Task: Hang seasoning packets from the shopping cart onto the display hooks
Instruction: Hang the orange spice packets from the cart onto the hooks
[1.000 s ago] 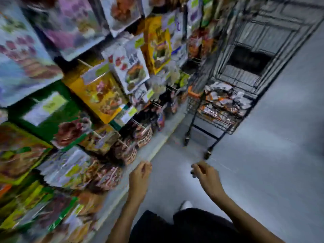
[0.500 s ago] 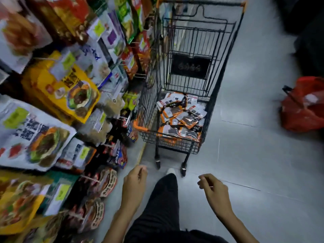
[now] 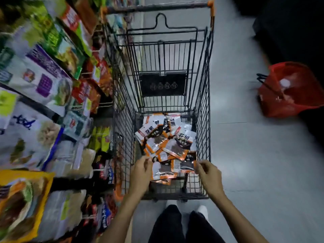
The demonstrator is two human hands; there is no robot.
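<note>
Several orange, white and black seasoning packets (image 3: 166,139) lie heaped in the bottom of the black wire shopping cart (image 3: 203,109) straight ahead. Both my hands are down inside the cart's near end. My left hand (image 3: 141,172) pinches the top left corner of one packet (image 3: 162,170) with curled fingers. My right hand (image 3: 208,174) pinches the right edge of the neighbouring packet (image 3: 184,165). Both packets sit slightly above the heap. The display hooks (image 3: 87,73) stick out of the shelving on my left, mostly hidden by hanging bags.
Large hanging snack and seasoning bags (image 3: 36,79) fill the shelving along the left, close against the cart's side. A red shopping basket (image 3: 289,90) sits on the grey floor (image 3: 245,155) to the right. My legs and white shoes are just behind the cart.
The view swung from the shelves to directly over the cart. Both hands, empty and low before, have reached forward into the cart and taken hold of packets.
</note>
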